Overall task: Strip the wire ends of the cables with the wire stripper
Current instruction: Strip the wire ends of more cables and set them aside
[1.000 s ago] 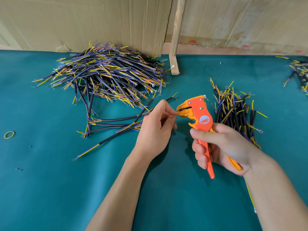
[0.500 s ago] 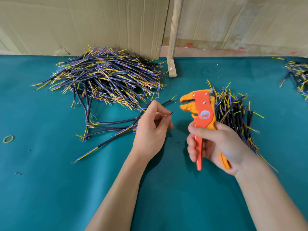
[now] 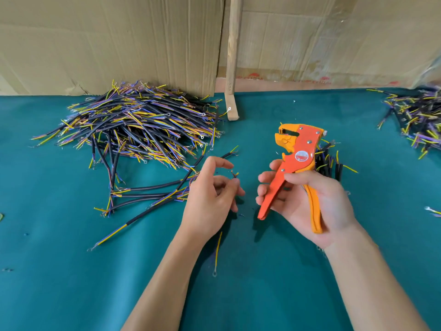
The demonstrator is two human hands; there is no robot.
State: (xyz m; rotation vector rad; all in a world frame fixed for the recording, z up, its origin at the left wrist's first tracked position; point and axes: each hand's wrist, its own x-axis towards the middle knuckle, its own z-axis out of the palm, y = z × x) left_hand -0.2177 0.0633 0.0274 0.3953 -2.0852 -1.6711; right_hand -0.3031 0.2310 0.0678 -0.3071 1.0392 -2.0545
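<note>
Stripper (image 3: 296, 152) upright in R hand (image 3: 307, 199), head up-left.

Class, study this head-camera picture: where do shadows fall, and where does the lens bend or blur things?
Head view: soft daylight, faint shadows under left hand and wire stripper; wide-angle lens bows the table edge; far-right cable pile blurs.

Cardboard wall (image 3: 119, 44), wooden post (image 3: 232, 56)
</note>
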